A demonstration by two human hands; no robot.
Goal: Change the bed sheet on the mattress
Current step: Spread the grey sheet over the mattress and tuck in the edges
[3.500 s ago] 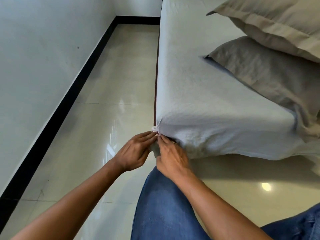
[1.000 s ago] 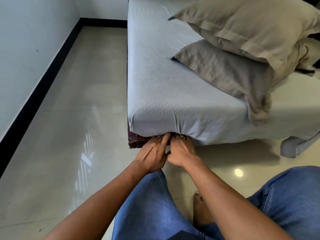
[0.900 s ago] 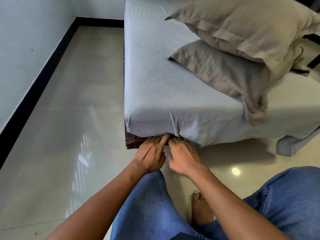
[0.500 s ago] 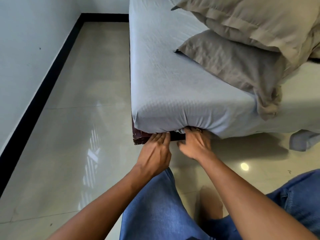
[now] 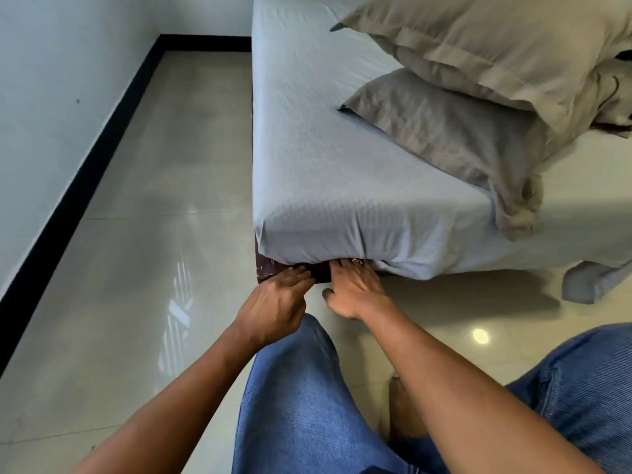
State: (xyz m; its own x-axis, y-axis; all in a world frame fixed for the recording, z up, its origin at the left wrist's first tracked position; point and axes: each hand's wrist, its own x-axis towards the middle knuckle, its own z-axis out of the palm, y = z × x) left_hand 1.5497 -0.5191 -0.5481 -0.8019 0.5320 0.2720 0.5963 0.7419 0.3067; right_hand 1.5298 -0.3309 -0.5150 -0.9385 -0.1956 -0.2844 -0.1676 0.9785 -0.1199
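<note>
A pale blue bed sheet covers the mattress and wraps over its near left corner. Below that corner a strip of dark red-brown bed base shows. My left hand lies flat against the base, fingers together, holding nothing. My right hand has its fingertips pushed in under the sheet's lower edge, where the cloth bunches; the tips are hidden. Further right a loose end of the sheet hangs onto the floor.
Two beige-grey pillows are stacked on the bed's right side. A glossy tiled floor runs along the left, bounded by a white wall with a black skirting. My knees in blue jeans are low in view.
The sheet corner has been pulled down over the mattress. My hands dropped from pinching the corner to the bottom edge, then drew apart, my right hand sliding right under the sheet.
</note>
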